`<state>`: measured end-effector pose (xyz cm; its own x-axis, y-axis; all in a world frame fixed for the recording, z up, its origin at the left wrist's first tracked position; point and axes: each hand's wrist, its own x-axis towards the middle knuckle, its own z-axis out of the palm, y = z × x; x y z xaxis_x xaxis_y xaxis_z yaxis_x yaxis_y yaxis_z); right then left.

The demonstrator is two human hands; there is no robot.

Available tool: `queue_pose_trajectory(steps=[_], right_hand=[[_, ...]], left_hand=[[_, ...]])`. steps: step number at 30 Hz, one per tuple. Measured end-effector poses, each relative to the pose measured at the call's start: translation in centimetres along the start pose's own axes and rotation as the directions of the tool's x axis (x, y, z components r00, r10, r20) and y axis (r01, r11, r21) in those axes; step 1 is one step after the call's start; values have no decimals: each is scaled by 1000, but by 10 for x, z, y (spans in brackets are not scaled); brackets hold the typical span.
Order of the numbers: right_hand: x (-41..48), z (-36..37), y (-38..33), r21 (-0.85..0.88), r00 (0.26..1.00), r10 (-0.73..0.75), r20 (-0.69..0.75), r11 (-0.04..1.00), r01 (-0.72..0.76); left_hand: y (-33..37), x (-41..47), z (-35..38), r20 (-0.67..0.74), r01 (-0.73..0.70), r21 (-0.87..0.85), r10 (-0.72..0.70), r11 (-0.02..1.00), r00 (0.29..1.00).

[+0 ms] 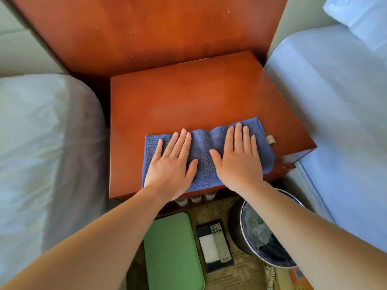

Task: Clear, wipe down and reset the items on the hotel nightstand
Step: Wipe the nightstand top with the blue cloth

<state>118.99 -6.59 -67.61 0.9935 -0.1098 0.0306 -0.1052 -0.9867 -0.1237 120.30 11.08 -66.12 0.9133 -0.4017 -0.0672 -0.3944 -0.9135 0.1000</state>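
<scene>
Two bare forearms reach forward from the bottom corners, both palm-down and nearly parallel. Below them, a flat green pad (171,250) with rounded corners lies on the patterned carpet (240,275). Just to its right is a black tray (201,229) that holds a white card (208,246) and a grey remote control (220,240) laid lengthwise. Right of the tray stands a round waste bin (235,231) lined with a dark bag, with crumpled clear plastic (259,232) inside; the right forearm crosses over its rim. A coiled pale cord (270,275) lies near the bin's base. Three small pale tops (195,198) peek out under the nightstand's front edge, too hidden to identify. On the red-brown tabletop (188,95), a folded blue cloth (202,146) lies along the near edge. The left hand (170,164) rests flat on its left half and the right hand (238,162) on its right half, and the cloth bunches slightly between them. The left hand's fingers (182,141) are straight and lightly spread, thumb out. The right hand's fingers (238,135) are straight and close together, and neither hand grips anything. A tan tag (270,139) sticks out at the cloth's right end. White-sheeted beds flank the nightstand, one on the left (41,143) and one on the right (335,111). A matching wooden panel (146,28) rises behind it.
</scene>
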Motion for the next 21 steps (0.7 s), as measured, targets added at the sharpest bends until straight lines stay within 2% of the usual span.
queue_pose_trajectory(steps=[6,10,21], right_hand=[[37,-5,-27,-12,982,-174,68,984,175],[62,-5,-32,-25,965,-255,66,966,257],[169,6,-83,-50,991,-135,24,989,136]], left_hand=[[-41,-2,-6,-35,132,-95,-136,987,990],[-59,16,-8,-40,162,-90,-166,983,985],[-126,112,-18,-79,231,-83,-237,969,968]])
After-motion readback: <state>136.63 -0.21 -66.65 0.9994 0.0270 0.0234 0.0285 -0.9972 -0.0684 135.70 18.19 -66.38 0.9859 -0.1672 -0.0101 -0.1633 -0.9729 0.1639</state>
